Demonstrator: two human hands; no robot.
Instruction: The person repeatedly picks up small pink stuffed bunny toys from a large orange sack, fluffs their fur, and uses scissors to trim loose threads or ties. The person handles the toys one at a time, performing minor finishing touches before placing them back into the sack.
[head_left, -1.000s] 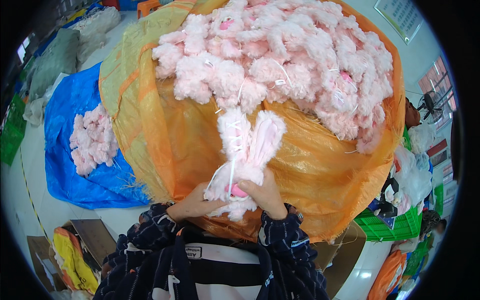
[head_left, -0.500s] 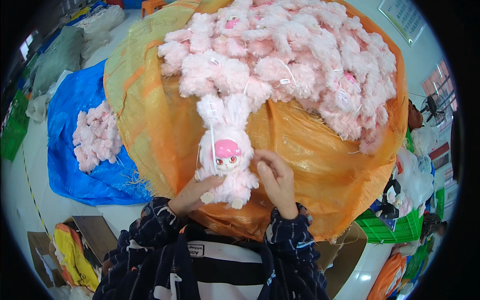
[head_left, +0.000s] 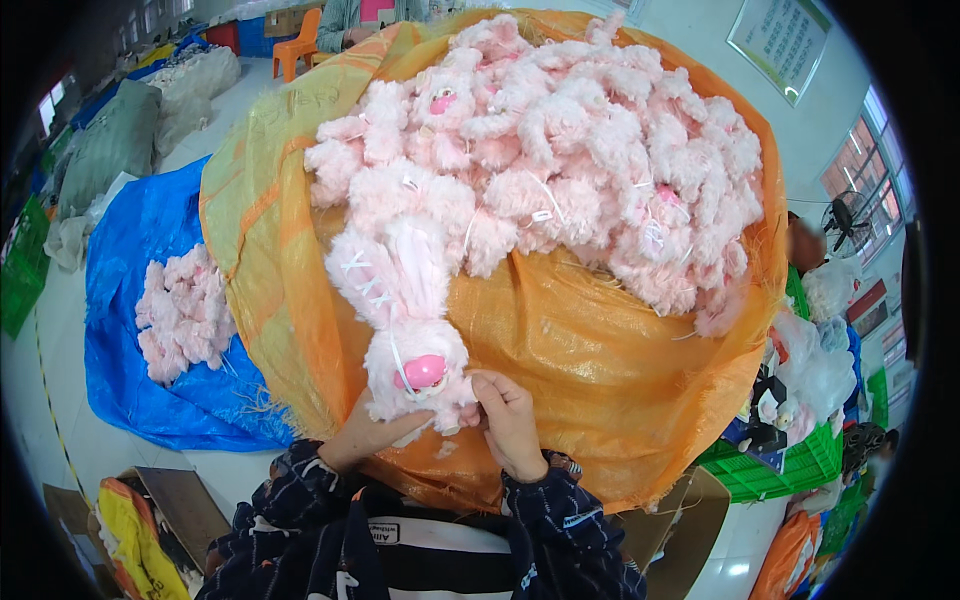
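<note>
A pink plush rabbit doll [head_left: 415, 345] with long ears and a glossy pink forehead lies tilted on the near part of the orange woven sheet [head_left: 570, 370]. White stitching crosses one ear, and a thin white strap hangs over the head. My left hand [head_left: 368, 430] is closed round the doll's lower body from the left, its fingers mostly hidden beneath. At the doll's right side, my right hand [head_left: 507, 418] pinches the plush with thumb and forefinger. Just beyond the ears rises a large heap of pink plush rabbits [head_left: 560, 150].
On the left, a blue sheet [head_left: 125, 370] holds a smaller pink plush pile [head_left: 185, 310]. A green crate [head_left: 770, 470] with dark items stands at the right. Cardboard boxes [head_left: 185, 500] flank me below. An orange chair [head_left: 297, 45] and a seated person [head_left: 352, 25] are far back.
The doll has tipped back and shifted left, its face now mostly foreshortened. My right hand has moved in from beside it and taken hold of its side. The view has tilted up slightly.
</note>
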